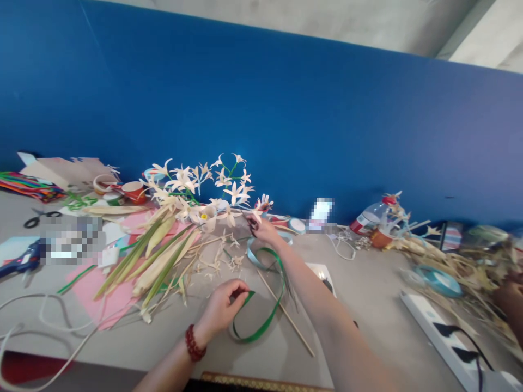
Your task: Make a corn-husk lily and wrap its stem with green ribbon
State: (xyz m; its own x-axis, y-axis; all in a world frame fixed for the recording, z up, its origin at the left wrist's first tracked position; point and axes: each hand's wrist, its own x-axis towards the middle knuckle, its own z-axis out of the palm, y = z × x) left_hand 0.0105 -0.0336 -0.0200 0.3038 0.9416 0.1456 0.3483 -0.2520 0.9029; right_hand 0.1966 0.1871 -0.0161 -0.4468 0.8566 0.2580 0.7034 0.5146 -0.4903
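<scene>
My left hand (226,305), a red beaded bracelet on its wrist, pinches one end of a green ribbon (261,331). The ribbon loops across the tabletop and up beside my right forearm. Farther forward, my right hand (263,228) is closed around a small dark-handled tool (253,222), whose exact kind is hard to make out. White handmade flowers (235,193) on green stems stand just beyond it. Near the ribbon lie a thin wooden stick (288,316) and a pale blue ribbon (252,251).
Corn husks (163,256) lie over pink paper (102,294) at left, with black scissors (41,218) and a blue glue gun (22,258). On the right are a plastic bottle (370,218), a teal ribbon roll (441,282), a white power strip (437,340) and another person's hand (510,296).
</scene>
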